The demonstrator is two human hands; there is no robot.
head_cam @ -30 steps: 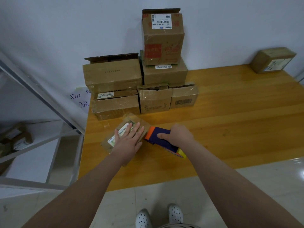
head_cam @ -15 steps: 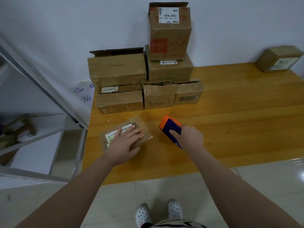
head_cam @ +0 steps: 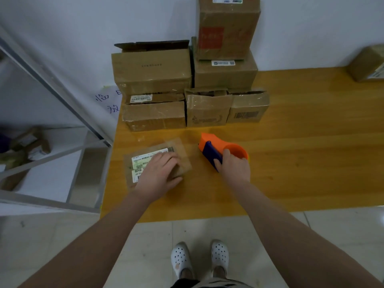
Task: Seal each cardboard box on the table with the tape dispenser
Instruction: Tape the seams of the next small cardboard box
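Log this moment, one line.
left hand: rests on flat brown cardboard box | right hand: grips orange-and-blue plastic tape dispenser beside box

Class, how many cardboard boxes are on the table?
8: a flat box under the left hand, six in the stack against the wall, a far-right box; more may be hidden.
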